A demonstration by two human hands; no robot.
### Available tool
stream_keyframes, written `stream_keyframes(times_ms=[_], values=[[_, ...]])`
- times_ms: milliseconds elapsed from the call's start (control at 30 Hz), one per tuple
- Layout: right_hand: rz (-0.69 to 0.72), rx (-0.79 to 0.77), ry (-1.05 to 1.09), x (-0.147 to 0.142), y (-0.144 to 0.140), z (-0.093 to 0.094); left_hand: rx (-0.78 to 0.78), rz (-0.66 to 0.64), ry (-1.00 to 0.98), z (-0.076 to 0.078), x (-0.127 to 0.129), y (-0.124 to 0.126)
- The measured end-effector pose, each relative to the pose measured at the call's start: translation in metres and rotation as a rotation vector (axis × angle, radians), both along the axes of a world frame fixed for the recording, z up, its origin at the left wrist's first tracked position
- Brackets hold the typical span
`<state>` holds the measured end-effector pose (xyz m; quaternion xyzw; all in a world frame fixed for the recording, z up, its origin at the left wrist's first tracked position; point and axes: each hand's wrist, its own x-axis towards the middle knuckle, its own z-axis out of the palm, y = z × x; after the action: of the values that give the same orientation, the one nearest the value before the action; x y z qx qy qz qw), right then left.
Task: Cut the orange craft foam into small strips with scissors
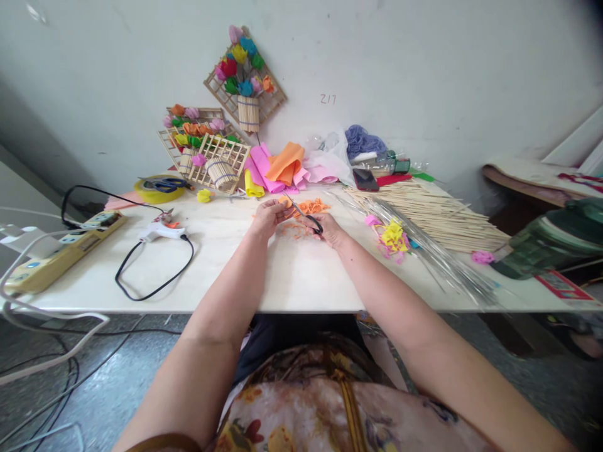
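Observation:
My left hand pinches a small piece of orange crepe paper over the white table. In my right hand is a pair of scissors with dark handles, their blades pointing up and left toward the orange piece. Whether the blades touch the paper is too small to tell. Orange paper cuttings lie in a heap just behind the scissors, and smaller scraps are strewn beneath my hands.
Folded crepe paper and bamboo lattices with paper flowers are at the back. On the left are a glue gun, its looped cord and a power strip. Thin sticks, metal wires and a green jug occupy the right.

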<state>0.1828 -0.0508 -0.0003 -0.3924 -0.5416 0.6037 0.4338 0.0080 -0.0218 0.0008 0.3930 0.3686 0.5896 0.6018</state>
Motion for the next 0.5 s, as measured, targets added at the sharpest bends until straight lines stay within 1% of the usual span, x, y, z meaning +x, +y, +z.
stream_keyframes(times_ms=[500], values=[[-0.023, -0.003, 0.012, -0.0014, 0.0038, -0.0027, 0.003, 0.013, 0.003, -0.0027, -0.0009, 0.0019]])
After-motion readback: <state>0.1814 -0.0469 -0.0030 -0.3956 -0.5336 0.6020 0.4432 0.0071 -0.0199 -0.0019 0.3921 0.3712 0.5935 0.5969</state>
